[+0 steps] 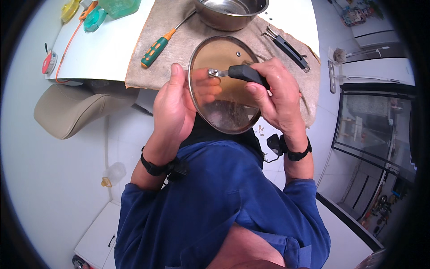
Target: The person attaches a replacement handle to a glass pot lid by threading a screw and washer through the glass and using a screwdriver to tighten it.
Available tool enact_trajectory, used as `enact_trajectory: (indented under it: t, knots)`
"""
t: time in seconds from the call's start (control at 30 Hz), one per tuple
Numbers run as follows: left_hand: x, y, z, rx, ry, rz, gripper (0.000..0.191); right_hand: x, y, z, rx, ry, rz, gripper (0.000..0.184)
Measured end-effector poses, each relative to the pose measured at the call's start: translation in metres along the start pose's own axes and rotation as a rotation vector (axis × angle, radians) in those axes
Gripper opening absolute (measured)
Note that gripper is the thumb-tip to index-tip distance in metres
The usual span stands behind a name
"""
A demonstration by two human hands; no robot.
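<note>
My right hand [280, 95] grips the black handle [247, 74] of a round glass pot lid [215, 50] with a metal rim. A metal bracket [215, 72] joins that handle to the glass near its middle. My left hand [174, 104] is at the lid's left edge, thumb raised clear of the rim. Its fingers show through the glass, behind the lid; whether they touch it I cannot tell. Beyond the lid, a stainless steel pot [231, 18] stands on a brown towel [161, 72]. To its left lies a screwdriver [156, 50] with a green and orange handle.
A black piece with metal prongs [290, 52] lies on the towel's right side. The white table [111, 50] also bears a green container [121, 6], a red-and-white round item [49, 63] and an orange cord [69, 47]. A beige chair [74, 107] stands at the left.
</note>
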State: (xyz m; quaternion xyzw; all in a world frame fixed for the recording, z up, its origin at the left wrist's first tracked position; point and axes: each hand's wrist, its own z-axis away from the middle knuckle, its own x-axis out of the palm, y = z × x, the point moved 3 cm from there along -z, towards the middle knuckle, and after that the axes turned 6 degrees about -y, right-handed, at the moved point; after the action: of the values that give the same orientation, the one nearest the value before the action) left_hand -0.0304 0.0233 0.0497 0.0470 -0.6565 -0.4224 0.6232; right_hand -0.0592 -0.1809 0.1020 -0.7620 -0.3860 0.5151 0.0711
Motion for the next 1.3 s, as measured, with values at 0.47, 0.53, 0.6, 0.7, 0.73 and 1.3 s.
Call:
enact_trajectory:
  t: [0.47, 0.53, 0.6, 0.7, 0.73, 1.3]
  knots:
    - [0.03, 0.014, 0.003, 0.316, -0.069, -0.468, 0.021, 0.017, 0.015, 0.021, 0.886, 0.061, -1.535, 0.04]
    - [0.028, 0.021, 0.006, 0.436, -0.005, -0.605, 0.021, 0.016, 0.008, 0.018, 0.896, 0.058, -1.615, 0.039]
    - [0.025, 0.028, 0.003, 0.514, 0.006, -0.687, 0.023, 0.021, 0.007, 0.019, 0.923, 0.007, -1.795, 0.036]
    - [0.028, 0.036, -0.003, 0.569, 0.052, -0.763, 0.026, 0.026, 0.006, 0.018, 0.912, -0.072, -1.845, 0.036]
    - [0.025, 0.035, -0.006, 0.42, -0.03, -0.678, 0.029, 0.029, 0.008, 0.019, 0.912, -0.07, -1.852, 0.036]
    - [-0.024, -0.021, 0.008, 0.331, -0.231, -0.379, 0.037, 0.121, -0.02, 0.039, 0.961, -0.359, -2.054, 0.033]
